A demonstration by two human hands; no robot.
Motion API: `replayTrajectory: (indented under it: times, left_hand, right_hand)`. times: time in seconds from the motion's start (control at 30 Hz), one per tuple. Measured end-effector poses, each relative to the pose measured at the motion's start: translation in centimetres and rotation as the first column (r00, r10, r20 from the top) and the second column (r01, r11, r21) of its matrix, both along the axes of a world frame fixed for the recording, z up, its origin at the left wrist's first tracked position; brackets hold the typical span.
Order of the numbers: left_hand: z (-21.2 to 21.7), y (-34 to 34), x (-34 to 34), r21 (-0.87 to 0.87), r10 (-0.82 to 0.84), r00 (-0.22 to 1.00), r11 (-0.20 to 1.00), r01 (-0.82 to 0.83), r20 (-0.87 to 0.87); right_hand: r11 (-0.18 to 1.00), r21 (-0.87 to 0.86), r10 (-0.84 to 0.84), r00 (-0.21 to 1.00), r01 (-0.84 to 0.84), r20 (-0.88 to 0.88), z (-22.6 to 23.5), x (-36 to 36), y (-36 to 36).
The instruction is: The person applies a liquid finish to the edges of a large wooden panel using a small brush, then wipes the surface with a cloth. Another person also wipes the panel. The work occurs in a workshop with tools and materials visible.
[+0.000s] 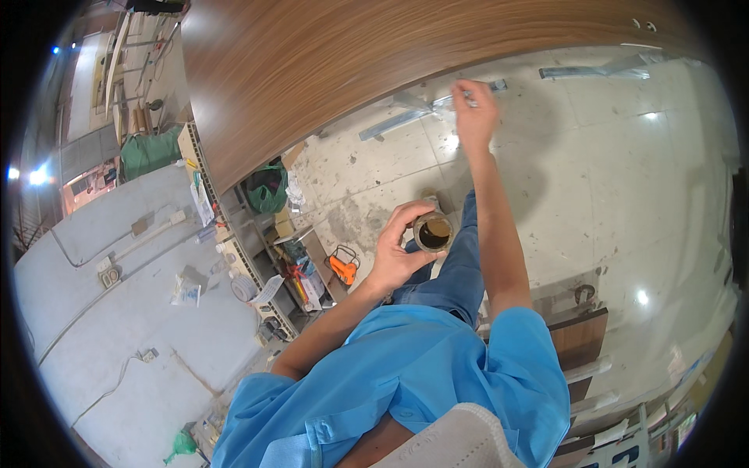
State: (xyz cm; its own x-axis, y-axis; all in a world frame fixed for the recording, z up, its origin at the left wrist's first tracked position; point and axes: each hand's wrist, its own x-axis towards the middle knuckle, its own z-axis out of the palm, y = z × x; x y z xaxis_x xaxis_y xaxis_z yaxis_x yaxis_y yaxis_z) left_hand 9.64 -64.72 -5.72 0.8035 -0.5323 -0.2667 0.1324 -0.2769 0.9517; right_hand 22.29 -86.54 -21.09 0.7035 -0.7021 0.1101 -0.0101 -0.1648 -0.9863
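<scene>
If left hand (399,251) tilts jar (434,232), any contents could spill onto jeans (451,295) or floor (546,210). Left fingers grasping jar, well apart from near edge of wood-grain panel (374,54). Right hand (476,117) near that edge: fingers curled, blurred, hold cannot be told; knock possible.

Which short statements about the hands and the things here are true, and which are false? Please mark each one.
1. The left hand holds a round container. True.
2. The right hand is near the edge of the wood-grain panel. True.
3. Both hands touch the round container. False: only the left hand does.
4. The orange tool is left of the round container in the picture. True.
5. The wood-grain panel is white. False: it is brown.
</scene>
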Motion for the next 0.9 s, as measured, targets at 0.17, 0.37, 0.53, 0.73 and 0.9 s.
replayTrajectory:
  times: [0.17, 0.37, 0.53, 0.73, 0.9]
  left_hand:
    - [0.0, -1.0, -0.3, -0.022, 0.028, 1.0, 0.999, -0.027, 0.01]
    - [-0.1, -1.7, 0.1, -0.025, -0.048, 0.999, 0.999, 0.048, 0.027]
    - [0.1, -2.7, 0.3, -0.023, -0.059, 0.997, 0.998, 0.061, 0.051]
    - [0.3, -3.3, 0.5, -0.003, -0.064, 0.997, 0.998, 0.064, 0.036]
    - [0.1, -3.9, 0.3, -0.031, -0.029, 0.999, 0.999, 0.029, 0.017]
  right_hand:
    - [0.995, -0.027, -0.096, 0.995, 0.096, -0.011, 0.2, 0.4, -2.1]
    - [0.999, -0.029, -0.025, 0.998, 0.026, 0.051, -0.2, 0.3, -2.2]
    - [0.991, 0.003, -0.133, 0.99, 0.133, 0.043, -0.3, 0.5, -3.3]
    - [0.998, -0.062, 0.026, 0.997, -0.021, 0.079, 0.2, 0.1, -2.3]
    - [0.998, 0.029, -0.052, 0.999, 0.052, 0.0, 0.1, 0.4, -3.6]
